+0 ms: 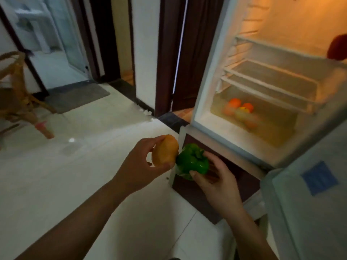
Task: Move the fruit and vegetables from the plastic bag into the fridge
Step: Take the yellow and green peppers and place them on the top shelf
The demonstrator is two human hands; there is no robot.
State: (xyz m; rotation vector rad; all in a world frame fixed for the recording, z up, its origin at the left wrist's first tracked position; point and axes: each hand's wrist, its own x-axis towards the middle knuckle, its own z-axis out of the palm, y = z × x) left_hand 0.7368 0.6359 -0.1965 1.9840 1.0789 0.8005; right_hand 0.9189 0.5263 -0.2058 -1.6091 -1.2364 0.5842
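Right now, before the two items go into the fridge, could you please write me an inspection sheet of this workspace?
Surface: white tiled floor; fridge open and lit inside.
Job's things: potato and green pepper held side by side before the fridge; orange and yellow fruit in the bottom drawer; plastic bag not seen.
Clutter: red thing at the upper shelf, cut off by the frame.
Grippers: left hand grips the potato; right hand holds the green pepper.
Cables: nothing seen.
Surroundings: wicker chair and grey mat at left.
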